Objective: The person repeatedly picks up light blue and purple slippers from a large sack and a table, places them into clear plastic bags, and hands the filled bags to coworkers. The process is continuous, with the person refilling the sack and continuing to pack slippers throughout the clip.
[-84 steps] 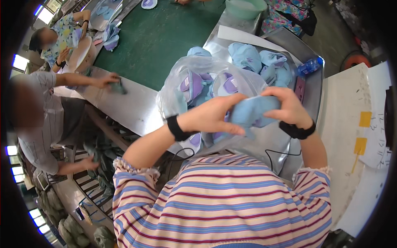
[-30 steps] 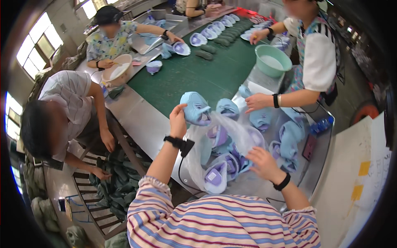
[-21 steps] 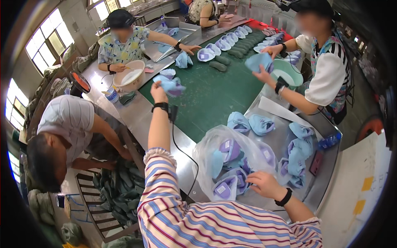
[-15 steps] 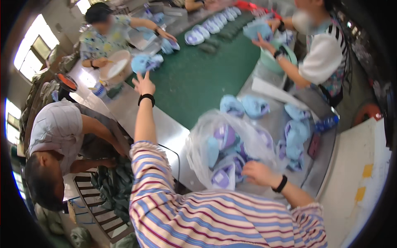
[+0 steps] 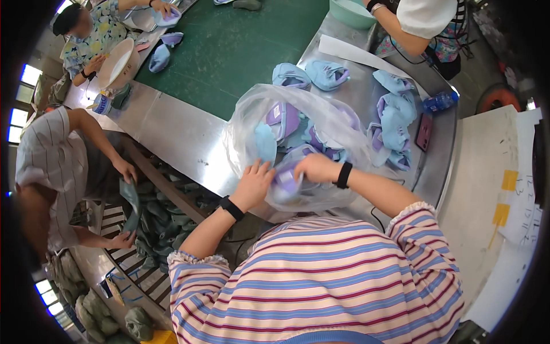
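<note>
A clear plastic bag [image 5: 240,114] stands open in front of me, filled with light blue and purple shoe uppers [image 5: 282,119]. My right hand [image 5: 319,169] reaches into its near side, fingers closed on a blurred purple shoe upper [image 5: 286,179]. My left hand [image 5: 253,184] is at the bag's near left rim, fingers curled against the plastic close to a light blue upper [image 5: 264,142]; I cannot make out exactly what it grips. Two blue shoe uppers [image 5: 327,74] lie just beyond the bag, and a row of them [image 5: 396,114] lies to its right.
A green belt [image 5: 229,57] runs away between metal table edges. One co-worker [image 5: 94,46] sits far left near a bowl [image 5: 120,64]; another [image 5: 424,23] is far right. At left, a person bends over a rack of dark green foot-shaped pieces [image 5: 163,218]. A blue bottle [image 5: 440,102] and phone [image 5: 423,133] lie right.
My left hand has come back from above the far belt to the bag. My right hand has moved inward onto a purple upper. The view has tilted down toward me.
</note>
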Motion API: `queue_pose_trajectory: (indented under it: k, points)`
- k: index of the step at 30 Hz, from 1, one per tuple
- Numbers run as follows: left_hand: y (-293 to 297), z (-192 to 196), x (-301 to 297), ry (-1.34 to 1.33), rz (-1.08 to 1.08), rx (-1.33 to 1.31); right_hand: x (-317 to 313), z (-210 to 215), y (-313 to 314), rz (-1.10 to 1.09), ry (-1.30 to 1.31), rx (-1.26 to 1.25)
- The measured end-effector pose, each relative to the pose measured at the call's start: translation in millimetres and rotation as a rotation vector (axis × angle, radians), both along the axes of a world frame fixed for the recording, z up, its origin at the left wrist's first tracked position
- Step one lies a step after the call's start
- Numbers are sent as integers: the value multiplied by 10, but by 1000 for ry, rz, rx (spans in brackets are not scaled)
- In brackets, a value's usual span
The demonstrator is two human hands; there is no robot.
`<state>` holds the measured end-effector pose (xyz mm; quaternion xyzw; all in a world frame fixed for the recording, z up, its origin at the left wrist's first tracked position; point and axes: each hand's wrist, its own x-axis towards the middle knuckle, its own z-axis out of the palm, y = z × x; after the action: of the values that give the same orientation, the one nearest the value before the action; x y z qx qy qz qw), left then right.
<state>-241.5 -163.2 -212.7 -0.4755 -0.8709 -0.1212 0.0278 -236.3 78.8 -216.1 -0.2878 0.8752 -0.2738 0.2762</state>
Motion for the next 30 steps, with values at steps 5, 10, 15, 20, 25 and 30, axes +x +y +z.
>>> queue_pose_trajectory:
  k: [5,10,15,20,25,30]
  points:
    - [190,-8,-19,-580,241,198,-138,75,541,-795,-608,-809]
    - [585,-622,306,-77,71,-98,-7,183,808,-868,-568,-933]
    - [637,-643,184,-290,153,-135,79,356,917,-952,-543,-1007]
    - [368,-242,-46,-646,-21,222,238,526,1338,-921,-690,-1304]
    - [232,296,-234,-859,256,342,359,885,2074,-915,-211,-1374]
    - [341,309,-508,-1314,539,982,496,715,2843,-1391,387,569]
